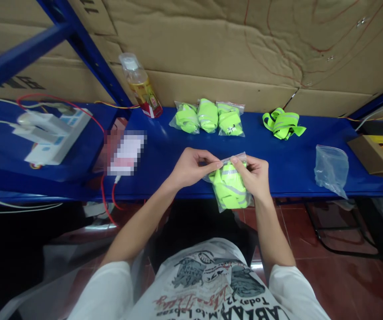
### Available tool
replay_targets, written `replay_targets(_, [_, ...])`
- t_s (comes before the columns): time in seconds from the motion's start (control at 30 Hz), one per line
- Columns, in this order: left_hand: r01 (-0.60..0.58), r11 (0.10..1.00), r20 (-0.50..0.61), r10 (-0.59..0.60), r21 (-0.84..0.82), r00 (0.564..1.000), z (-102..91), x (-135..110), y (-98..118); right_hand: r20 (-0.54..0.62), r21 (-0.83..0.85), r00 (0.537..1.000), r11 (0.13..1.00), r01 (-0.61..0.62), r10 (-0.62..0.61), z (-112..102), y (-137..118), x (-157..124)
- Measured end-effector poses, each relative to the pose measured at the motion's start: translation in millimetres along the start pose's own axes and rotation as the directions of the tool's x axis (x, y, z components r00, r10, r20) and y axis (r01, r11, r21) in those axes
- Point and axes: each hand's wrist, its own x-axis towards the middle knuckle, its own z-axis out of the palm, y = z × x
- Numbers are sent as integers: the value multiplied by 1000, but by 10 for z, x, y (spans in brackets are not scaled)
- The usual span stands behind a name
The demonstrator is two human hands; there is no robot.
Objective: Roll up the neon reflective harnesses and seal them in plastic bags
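Note:
A clear zip bag (230, 189) packed with a folded neon-yellow reflective strap hangs between my hands at the front edge of the blue shelf. My left hand (194, 166) pinches the bag's top at its left corner with thumb and forefinger. On the other side, my right hand (255, 177) grips the same top strip, its thumb lying across the front. Behind them, three filled zip bags (208, 116) stand in a row. A loose bundle of neon strap (283, 124), outside any bag, lies farther right. Near the right end rests an unfilled zip bag (331, 169).
A drink bottle (141, 86) stands against the cardboard wall (191, 44). To the left are a white power strip (58, 135) with cables and a blurred-out phone-like item (127, 152) on a cable. An open cardboard box (374, 153) sits at the far right.

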Motion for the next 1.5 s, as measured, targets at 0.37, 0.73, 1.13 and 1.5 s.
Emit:
replay_targets(0.37, [-41,998,-49,43,47,998,50,-1,-11,-188,103,978,992,-76,95,-6,13,-21])
replay_targets(0.73, [-82,989,45,77,121,996,103,88,75,-135,227,987,972,-57,89,41,37,-24])
replay_targets(1.13, [-83,982,95,68,168,993,70,78,50,-81,115,993,991,-74,83,-19,56,-74])
replay_targets(1.5, [-152,965,95,134,213,986,35,8,84,31,180,986,969,-167,164,-82,13,-60])
